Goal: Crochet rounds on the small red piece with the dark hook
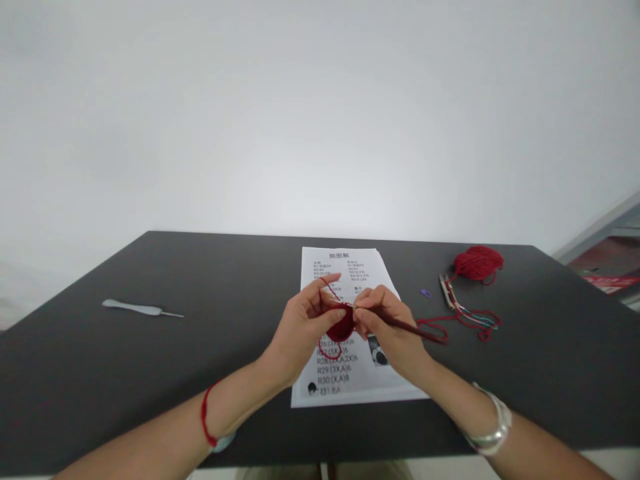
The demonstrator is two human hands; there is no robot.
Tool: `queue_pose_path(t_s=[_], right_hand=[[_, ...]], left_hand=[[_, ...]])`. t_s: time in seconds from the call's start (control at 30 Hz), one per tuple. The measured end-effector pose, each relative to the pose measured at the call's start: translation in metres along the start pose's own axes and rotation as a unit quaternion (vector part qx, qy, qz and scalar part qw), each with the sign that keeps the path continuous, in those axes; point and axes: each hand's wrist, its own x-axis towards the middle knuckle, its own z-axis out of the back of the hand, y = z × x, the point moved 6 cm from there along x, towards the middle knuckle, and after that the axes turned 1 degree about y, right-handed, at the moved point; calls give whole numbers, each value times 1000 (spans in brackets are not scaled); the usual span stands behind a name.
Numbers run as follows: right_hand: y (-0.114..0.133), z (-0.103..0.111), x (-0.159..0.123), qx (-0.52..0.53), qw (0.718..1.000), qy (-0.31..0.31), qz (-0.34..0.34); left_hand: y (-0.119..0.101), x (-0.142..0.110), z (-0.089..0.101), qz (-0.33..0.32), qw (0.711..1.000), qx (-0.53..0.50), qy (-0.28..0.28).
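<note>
left hand (303,330): fingers curled, pinching small red crochet piece (343,328) above sheet (380,390); right hand (387,327): fingers closed on hook (415,331); piece still small; yarn ball (478,263), still large, at 2 o'clock.

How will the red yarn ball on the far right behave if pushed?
The red yarn ball looks soft and light, so it will probably squash slightly. Its round shape may roll, though the loose strand trailing from it could drag it back.
</note>
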Motion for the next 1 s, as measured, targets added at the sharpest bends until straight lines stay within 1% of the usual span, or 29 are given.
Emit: queue_pose_path(t_s=[0.03, 0.07, 0.1, 0.13, 0.17, 0.2, 0.23, 0.27, 0.3, 0.33, 0.4, 0.43, 0.47, 0.5, 0.57, 0.67, 0.8, 1.0], right_hand=[[4, -1, -3, -79, 995, 1, 54], [8, -3, -7, -164, 980, 7, 108], [12, -6, -11, -246, 955, 16, 162], [16, -10, -15, -318, 924, 25, 211], [18, -13, -19, -372, 893, 32, 251], [20, -16, -21, -405, 869, 39, 281], [22, -17, -23, -415, 858, 45, 299], [23, -16, -22, -405, 863, 51, 298], [23, -14, -20, -374, 883, 56, 279], [21, -10, -16, -326, 912, 57, 240], [15, 0, -7, -197, 970, 45, 132], [12, 4, -3, -130, 987, 38, 83], [9, 7, -1, -72, 996, 36, 49], [9, 9, 1, -29, 998, 37, 29], [9, 13, 2, 9, 999, 36, 19], [9, 19, 2, 9, 999, 28, 12], [8, 20, 1, 35, 998, 40, -13], [26, 18, 6, -7, 997, 71, 9]], left_hand=[[3, -1, -2, 15, 1000, -17, 8], [6, -1, -3, 31, 999, -32, 15], [8, -1, -5, 46, 998, -48, 21], [10, -1, -6, 60, 996, -65, 26], [11, -1, -6, 73, 993, -83, 31], [11, -1, -7, 85, 991, -102, 34], [11, -1, -6, 97, 987, -119, 38], [11, 0, -6, 109, 984, -133, 41], [10, 0, -5, 121, 982, -142, 43], [10, 1, -3, 131, 979, -148, 41], [9, 4, 1, 140, 978, -153, 35], [8, 6, 3, 138, 978, -153, 33], [7, 7, 5, 133, 979, -149, 32], [6, 8, 6, 127, 981, -144, 33], [4, 10, 7, 116, 983, -132, 43], [1, 11, 6, 105, 985, -118, 71], [-1, 10, 4, 105, 985, -98, 93], [-1, 10, 6, 124, 981, -84, 124]])
